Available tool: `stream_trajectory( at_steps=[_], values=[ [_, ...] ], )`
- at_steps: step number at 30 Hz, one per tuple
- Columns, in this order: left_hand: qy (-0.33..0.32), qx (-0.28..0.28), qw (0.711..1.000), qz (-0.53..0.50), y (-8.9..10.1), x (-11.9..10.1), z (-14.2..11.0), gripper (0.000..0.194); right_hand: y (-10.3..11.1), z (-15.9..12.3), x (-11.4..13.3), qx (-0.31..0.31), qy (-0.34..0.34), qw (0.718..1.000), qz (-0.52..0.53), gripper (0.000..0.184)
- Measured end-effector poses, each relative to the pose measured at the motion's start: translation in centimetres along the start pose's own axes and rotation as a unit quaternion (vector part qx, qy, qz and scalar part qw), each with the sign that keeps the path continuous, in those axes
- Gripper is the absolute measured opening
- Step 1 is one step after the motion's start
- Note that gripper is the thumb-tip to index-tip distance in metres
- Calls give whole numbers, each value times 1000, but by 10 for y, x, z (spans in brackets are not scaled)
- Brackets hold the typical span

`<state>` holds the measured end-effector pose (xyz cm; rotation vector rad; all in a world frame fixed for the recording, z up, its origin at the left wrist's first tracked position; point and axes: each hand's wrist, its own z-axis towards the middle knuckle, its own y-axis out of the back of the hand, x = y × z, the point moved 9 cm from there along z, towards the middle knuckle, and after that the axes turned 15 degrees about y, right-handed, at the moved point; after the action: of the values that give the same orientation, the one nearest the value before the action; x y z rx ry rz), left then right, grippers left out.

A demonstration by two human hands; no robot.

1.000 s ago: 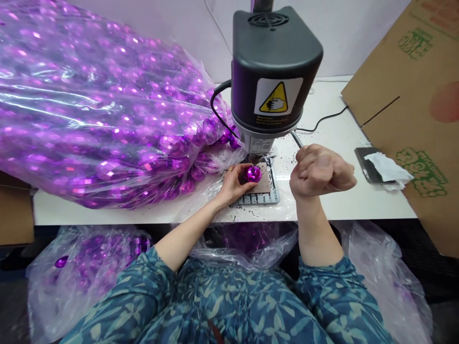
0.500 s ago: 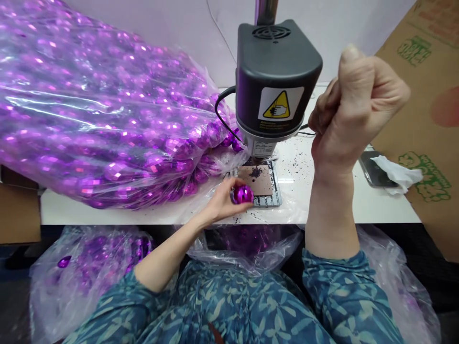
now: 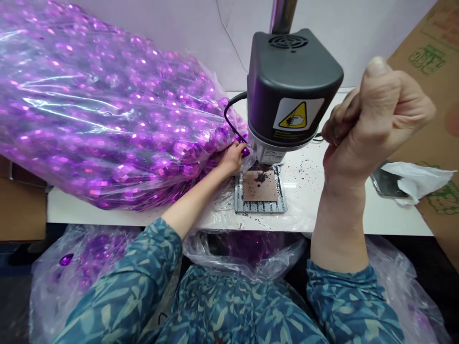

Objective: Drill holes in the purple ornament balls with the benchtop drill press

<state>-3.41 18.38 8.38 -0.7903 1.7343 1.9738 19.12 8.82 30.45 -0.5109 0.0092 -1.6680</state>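
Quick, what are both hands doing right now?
Left hand: at a shiny purple rounded bauble; can't tell if its grip is closed.
Right hand: closed fist; anything inside is hidden.

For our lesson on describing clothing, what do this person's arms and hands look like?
The left sleeve and right sleeve are blue with a pale green, leaf-like print, and both stop short of the wrist. The left hand and right hand have no gloves. No watch shows on the right wrist.
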Motion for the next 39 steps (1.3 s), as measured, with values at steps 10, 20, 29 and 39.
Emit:
stream_trajectory(
  at_steps=[10,20,29,39],
  values=[
    [-8,-6,995,-104,8,13,-3,43,1,-3,3,5,32,999,4,56],
    [95,212,863,-448,15,27,-103,58,0,-5,9,2,43,999,-6,49],
    [13,181,942,-283,-14,15,-106,55,0,-5,7,-6,40,999,-9,55],
    [-86,95,984,-126,-17,-13,-104,49,-1,-6,9,-14,31,999,-15,59]
  ],
)
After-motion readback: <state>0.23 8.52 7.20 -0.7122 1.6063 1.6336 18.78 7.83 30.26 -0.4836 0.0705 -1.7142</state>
